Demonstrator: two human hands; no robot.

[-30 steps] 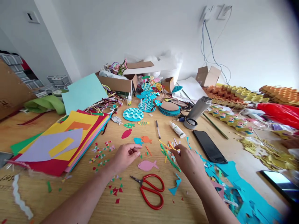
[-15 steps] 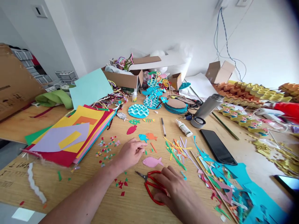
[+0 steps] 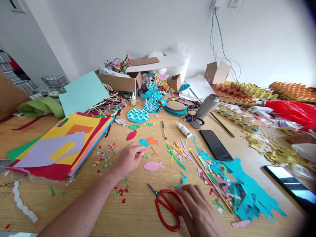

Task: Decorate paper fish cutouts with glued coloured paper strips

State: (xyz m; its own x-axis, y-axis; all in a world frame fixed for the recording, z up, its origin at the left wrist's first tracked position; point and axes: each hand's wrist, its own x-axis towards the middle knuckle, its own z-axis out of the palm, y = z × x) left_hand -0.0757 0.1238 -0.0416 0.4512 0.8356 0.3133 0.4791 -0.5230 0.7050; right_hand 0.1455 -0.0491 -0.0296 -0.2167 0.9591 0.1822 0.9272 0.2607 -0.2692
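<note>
My left hand point(image 3: 129, 159) rests low over the table, its fingers curled and index finger and thumb close together. Whatever they may pinch is too small to make out. Just beyond its fingertips lie a blue paper fish point(image 3: 143, 142) and an orange paper fish point(image 3: 152, 141), with a pink paper fish point(image 3: 153, 165) to the right. Red-handled scissors point(image 3: 170, 210) lie on the table with their handles spread, pointing up-left. My right hand point(image 3: 201, 210) is at the right edge of the handles, fingers loosely bent and apart, not wrapped round them.
Paper scraps point(image 3: 123, 191) and thin strips point(image 3: 179, 151) are scattered about. Coloured sheets point(image 3: 59, 144) are stacked at left. A glue bottle point(image 3: 184, 129), pen point(image 3: 164, 130), phone point(image 3: 216, 144) and steel flask point(image 3: 206, 107) stand or lie behind. Blue offcuts point(image 3: 249, 187) lie at right.
My right hand has slid right, off most of the scissor handles, and the scissors now lie more exposed. The view has turned right; my left hand stays beside the paper fish.
</note>
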